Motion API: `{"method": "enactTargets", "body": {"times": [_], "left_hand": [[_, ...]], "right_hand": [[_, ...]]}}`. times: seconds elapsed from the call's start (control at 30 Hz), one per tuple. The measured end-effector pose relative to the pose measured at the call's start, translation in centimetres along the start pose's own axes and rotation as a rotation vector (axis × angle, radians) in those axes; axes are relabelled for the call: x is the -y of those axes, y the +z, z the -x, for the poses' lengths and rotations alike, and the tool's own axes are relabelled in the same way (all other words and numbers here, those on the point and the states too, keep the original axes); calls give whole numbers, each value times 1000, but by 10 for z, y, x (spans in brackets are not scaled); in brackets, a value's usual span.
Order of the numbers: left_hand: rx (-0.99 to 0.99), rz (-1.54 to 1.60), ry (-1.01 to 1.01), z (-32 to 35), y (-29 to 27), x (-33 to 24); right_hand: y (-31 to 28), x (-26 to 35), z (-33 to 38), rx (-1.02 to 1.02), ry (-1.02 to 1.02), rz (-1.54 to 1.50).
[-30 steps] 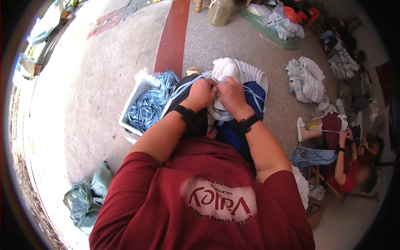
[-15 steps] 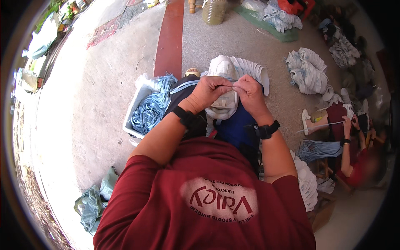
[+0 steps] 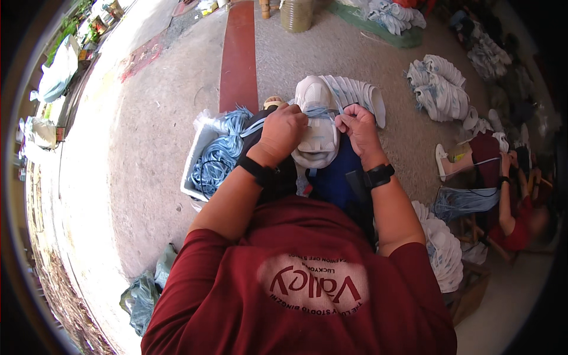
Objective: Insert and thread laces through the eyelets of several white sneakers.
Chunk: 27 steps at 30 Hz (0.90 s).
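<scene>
1. Just above the centre of the frame, a white shoe upper [image 3: 318,127] rests on the person's lap, over a dark blue cloth [image 3: 331,177].
2. The left hand [image 3: 284,131] is curled closed against the left side of the shoe upper, its knuckles toward the camera; a black band [image 3: 255,170] sits on that wrist.
3. The right hand [image 3: 358,124] is closed too, its fingertips pinching a light blue lace [image 3: 322,111] at the top of the shoe upper. A black watch [image 3: 378,175] is on that wrist.
4. The two hands are close together, one on each side of the shoe upper, with the lace running between them.
5. Just behind the shoe upper, toward the top of the frame, a row of white shoe pieces [image 3: 358,94] leans in a stack.
6. Left of centre, a white crate [image 3: 198,160] on the concrete floor [image 3: 148,148] holds a tangle of light blue laces [image 3: 222,157].
7. In the upper right, more bundles of white shoe uppers [image 3: 441,89] lie on the floor.
8. At the right edge, another person in a dark red top [image 3: 515,231] sits low, with a bunch of blue laces [image 3: 464,201] beside them.
9. At the lower left, crumpled grey-green bags [image 3: 142,296] lie on the floor.
</scene>
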<state>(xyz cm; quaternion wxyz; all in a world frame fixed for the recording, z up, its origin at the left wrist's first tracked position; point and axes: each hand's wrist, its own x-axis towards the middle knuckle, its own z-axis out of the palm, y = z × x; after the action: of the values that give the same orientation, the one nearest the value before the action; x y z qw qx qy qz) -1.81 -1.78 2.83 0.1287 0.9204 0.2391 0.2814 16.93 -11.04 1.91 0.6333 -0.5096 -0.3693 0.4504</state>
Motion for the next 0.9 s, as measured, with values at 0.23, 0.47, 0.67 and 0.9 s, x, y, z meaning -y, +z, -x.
{"method": "enactTargets", "body": {"times": [0.23,0.47,0.67,0.9], "left_hand": [[117,-209,39,-11,2,-2],[145,-117,-34,-15,12,-2],[123,84,-106,-19,15,-3],[59,79,-70,-7,4,-7]], "right_hand": [[-5,-6,3,3,116,-224],[-4,-13,7,-106,56,-428],[-4,-22,7,-79,40,-470],[-5,-24,8,-88,58,-494]]}}
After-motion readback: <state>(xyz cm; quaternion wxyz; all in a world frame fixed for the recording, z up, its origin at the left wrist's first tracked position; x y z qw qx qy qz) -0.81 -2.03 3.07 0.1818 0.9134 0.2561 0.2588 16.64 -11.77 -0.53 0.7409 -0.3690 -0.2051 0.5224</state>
